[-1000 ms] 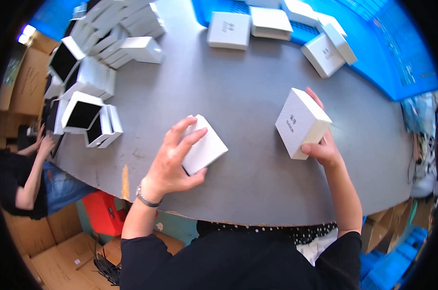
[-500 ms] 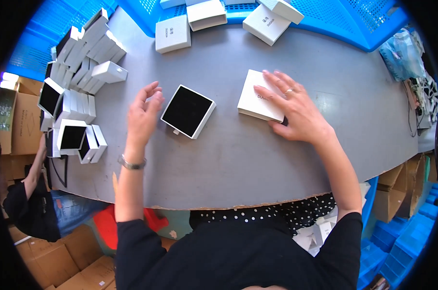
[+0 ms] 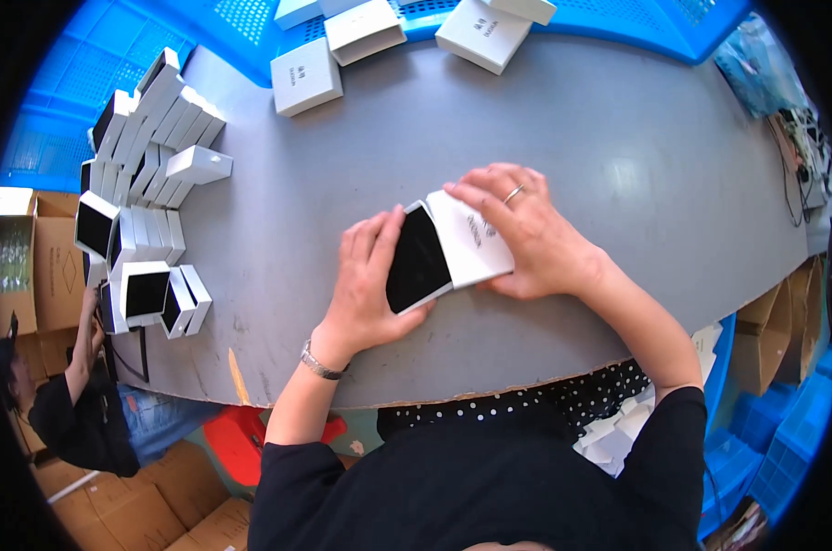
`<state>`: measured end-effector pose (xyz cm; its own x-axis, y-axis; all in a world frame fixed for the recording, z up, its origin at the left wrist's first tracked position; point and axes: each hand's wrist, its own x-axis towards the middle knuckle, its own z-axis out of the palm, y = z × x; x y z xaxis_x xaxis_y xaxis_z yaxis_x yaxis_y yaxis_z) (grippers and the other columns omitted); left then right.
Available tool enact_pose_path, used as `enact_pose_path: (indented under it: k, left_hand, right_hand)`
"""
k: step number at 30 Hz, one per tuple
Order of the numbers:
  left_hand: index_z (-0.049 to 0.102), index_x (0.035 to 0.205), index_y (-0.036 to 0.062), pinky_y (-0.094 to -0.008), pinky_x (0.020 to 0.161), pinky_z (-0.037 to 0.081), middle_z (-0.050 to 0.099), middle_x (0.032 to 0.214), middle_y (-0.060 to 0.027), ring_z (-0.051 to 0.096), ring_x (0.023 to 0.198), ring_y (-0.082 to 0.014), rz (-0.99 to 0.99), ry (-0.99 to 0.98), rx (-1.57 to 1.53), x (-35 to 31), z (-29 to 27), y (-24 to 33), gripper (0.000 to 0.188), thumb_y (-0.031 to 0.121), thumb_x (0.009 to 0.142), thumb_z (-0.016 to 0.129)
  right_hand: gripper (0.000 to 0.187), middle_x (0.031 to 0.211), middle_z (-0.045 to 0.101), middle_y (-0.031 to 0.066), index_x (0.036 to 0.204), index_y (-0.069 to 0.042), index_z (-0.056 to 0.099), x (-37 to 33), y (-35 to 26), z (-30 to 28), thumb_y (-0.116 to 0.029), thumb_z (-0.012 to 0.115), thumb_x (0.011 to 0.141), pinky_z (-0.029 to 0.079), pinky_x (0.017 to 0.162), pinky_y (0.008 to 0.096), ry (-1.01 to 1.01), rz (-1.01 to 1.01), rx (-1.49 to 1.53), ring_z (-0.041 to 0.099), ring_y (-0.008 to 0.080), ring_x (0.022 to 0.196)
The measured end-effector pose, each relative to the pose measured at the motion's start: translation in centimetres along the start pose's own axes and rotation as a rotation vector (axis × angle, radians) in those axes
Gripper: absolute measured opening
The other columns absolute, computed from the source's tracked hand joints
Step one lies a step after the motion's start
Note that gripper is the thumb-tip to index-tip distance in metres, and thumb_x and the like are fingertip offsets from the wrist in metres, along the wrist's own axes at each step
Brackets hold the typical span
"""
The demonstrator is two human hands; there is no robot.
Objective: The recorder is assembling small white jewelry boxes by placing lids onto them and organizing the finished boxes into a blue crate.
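Observation:
My left hand is closed around a white box tray with a black lining. With thumb below and fingers above, my right hand grips a white box sleeve with dark print on top. The tray and the sleeve meet edge to edge over the middle of the grey table. How far the tray reaches inside the sleeve, if at all, I cannot tell.
Rows of black-lined white trays stand at the left. White sleeves lie along the far side by a blue plastic basket. A person is at the far left. Cables and a plastic bag lie at the right.
My left hand has moved right and taken hold of the black-lined tray. My right hand has brought the sleeve nearer and left, so the two pieces now meet.

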<state>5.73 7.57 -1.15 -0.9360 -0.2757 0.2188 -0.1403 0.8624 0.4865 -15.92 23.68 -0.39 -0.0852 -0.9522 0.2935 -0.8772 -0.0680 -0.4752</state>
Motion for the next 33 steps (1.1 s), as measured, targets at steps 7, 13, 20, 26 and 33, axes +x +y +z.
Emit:
enact_pose_path:
  k: [7,13,20,26,33]
  left_hand:
    - [0.032,0.154,-0.0021,-0.0501,0.114,0.035,0.044,0.143,-0.022,0.04,0.132,-0.0423,0.147,-0.121,-0.15,0.2,-1.1,-0.7,0.106,0.018,0.063,0.083]
    - [0.028,0.157,-0.0013,-0.0469,0.117,0.031,0.042,0.146,-0.021,0.04,0.137,-0.0383,0.175,-0.177,-0.205,0.0,1.3,-1.0,0.113,0.028,0.065,0.086]
    - [0.011,0.163,0.0025,-0.0516,0.125,0.009,0.02,0.165,-0.0229,0.016,0.155,-0.0347,-0.045,0.189,-0.884,-1.6,5.2,2.9,0.109,0.074,0.085,0.04]
    - [0.019,0.159,-0.0036,-0.0471,0.126,0.012,0.03,0.16,-0.023,0.023,0.151,-0.0357,-0.253,0.12,-1.326,-0.9,8.0,5.8,0.095,0.062,0.094,0.043]
    - [0.041,0.147,-0.0032,-0.0403,0.12,0.032,0.049,0.141,-0.0181,0.044,0.138,-0.0288,-0.237,0.058,-1.057,-2.4,7.4,6.0,0.057,0.035,0.106,0.039]
  right_hand:
    - [0.099,0.139,0.048,0.0186,0.149,-0.01,0.044,-1.1,-0.3,0.2,-0.019,0.087,0.06,0.034,0.114,0.0525,0.015,-0.052,0.103,0.042,0.0429,0.133]
    - [0.095,0.139,0.049,0.0207,0.148,-0.007,0.044,-3.9,-0.3,0.6,-0.023,0.083,0.063,0.031,0.115,0.0545,0.0,-0.084,0.117,0.041,0.0424,0.135]
    - [0.067,0.128,0.057,0.0212,0.12,-0.007,0.062,-3.4,-7.8,7.8,-0.031,0.082,0.06,0.033,0.104,0.0585,0.235,0.054,0.084,0.045,0.0406,0.13]
    - [0.073,0.136,0.053,0.0197,0.131,-0.016,0.062,-11.7,-6.7,5.8,-0.033,0.081,0.063,0.035,0.103,0.0584,0.377,0.367,-0.206,0.041,0.0409,0.135]
    - [0.077,0.138,0.053,0.0173,0.135,-0.024,0.061,-38.6,-7.4,-2.1,-0.035,0.087,0.064,0.035,0.109,0.0539,0.877,1.273,-0.64,0.045,0.0422,0.13]
